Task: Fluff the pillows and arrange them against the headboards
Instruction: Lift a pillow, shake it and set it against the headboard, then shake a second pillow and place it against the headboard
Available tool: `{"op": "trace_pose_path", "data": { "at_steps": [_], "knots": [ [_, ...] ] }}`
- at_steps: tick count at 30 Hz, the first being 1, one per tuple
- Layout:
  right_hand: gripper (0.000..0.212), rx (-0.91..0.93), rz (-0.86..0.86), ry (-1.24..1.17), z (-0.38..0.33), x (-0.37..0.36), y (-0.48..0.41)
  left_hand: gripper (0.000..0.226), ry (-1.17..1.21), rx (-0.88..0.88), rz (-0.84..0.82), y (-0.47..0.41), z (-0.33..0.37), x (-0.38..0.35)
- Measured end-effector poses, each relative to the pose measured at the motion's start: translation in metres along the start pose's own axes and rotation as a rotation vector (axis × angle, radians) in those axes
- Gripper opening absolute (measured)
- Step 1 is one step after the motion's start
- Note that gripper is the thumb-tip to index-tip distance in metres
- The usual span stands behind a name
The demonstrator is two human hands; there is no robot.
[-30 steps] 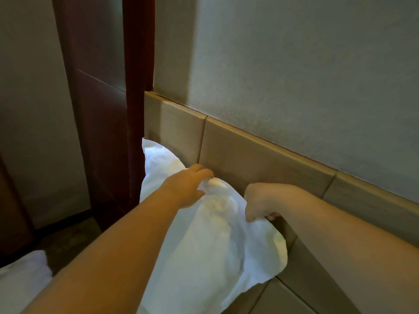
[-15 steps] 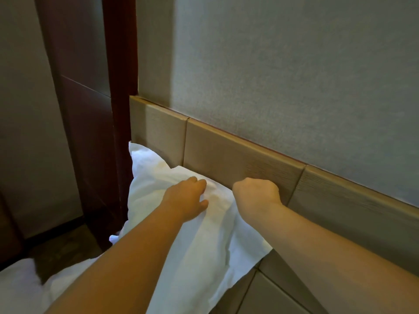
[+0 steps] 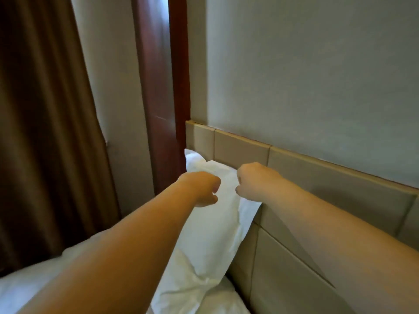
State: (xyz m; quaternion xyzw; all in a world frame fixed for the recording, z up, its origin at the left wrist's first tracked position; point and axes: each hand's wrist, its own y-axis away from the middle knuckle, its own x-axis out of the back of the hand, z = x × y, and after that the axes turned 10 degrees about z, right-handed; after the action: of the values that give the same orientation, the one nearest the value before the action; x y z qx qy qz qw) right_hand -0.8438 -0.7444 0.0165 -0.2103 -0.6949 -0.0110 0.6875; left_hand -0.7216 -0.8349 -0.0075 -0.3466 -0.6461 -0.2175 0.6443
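A white pillow [image 3: 210, 232] stands upright against the left end of the beige padded headboard [image 3: 317, 184], its top corner reaching the dark wood post. My left hand [image 3: 200, 189] is a loose fist in front of the pillow's upper part, with no cloth seen between the fingers. My right hand [image 3: 252, 180] is also a fist, at the pillow's upper right edge next to the headboard. Whether either hand touches the pillow is unclear. Both forearms cover part of the pillow and the bed.
White bedding [image 3: 29, 284] lies at the lower left and under the pillow. A dark wood post [image 3: 163, 91] rises left of the headboard. A brown curtain [image 3: 43, 132] hangs at far left. The grey wall [image 3: 306, 71] fills the upper right.
The pillow has gone from lifted and crumpled in both hands to standing against the headboard. Both hands have drawn back into fists, and the view has pulled away and turned left.
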Motion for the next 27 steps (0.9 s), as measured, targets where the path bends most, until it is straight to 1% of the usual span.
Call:
{"op": "trace_pose_path", "data": {
  "at_steps": [3,5,6,8,10,13,18,22,25,27],
  "knots": [
    [0.025,0.053,0.015,-0.051,-0.007,0.028,0.065,0.026,-0.025,0.085,0.017,0.088,0.025,0.028],
    [0.013,0.092,-0.012,-0.083,-0.025,0.037,0.104,0.023,-0.033,0.166,0.002,0.143,0.032,0.04],
    [0.012,0.118,-0.032,-0.103,-0.038,0.039,0.121,0.023,-0.044,0.21,-0.013,0.169,0.033,0.046],
    [0.02,0.205,-0.074,-0.132,-0.066,0.043,0.148,0.023,-0.07,0.308,-0.03,0.217,0.031,0.062],
    [0.014,0.32,-0.077,-0.171,-0.099,0.052,0.179,0.023,-0.06,0.398,-0.03,0.268,0.027,0.077],
    [0.011,0.388,-0.103,-0.226,-0.135,0.054,0.208,0.025,-0.07,0.476,-0.027,0.316,0.024,0.082],
    [0.02,0.5,-0.18,-0.287,-0.205,0.021,0.255,0.03,-0.091,0.585,-0.105,0.4,0.009,0.059],
    [0.01,0.552,-0.275,-0.319,-0.258,-0.02,0.298,0.031,-0.09,0.635,-0.205,0.466,-0.007,0.021],
    [0.015,0.587,-0.339,-0.369,-0.296,-0.044,0.33,0.031,-0.069,0.673,-0.269,0.508,-0.024,-0.002],
    [0.013,0.587,-0.38,-0.379,-0.324,-0.057,0.351,0.031,-0.064,0.679,-0.288,0.536,-0.043,-0.013]
  ]
}}
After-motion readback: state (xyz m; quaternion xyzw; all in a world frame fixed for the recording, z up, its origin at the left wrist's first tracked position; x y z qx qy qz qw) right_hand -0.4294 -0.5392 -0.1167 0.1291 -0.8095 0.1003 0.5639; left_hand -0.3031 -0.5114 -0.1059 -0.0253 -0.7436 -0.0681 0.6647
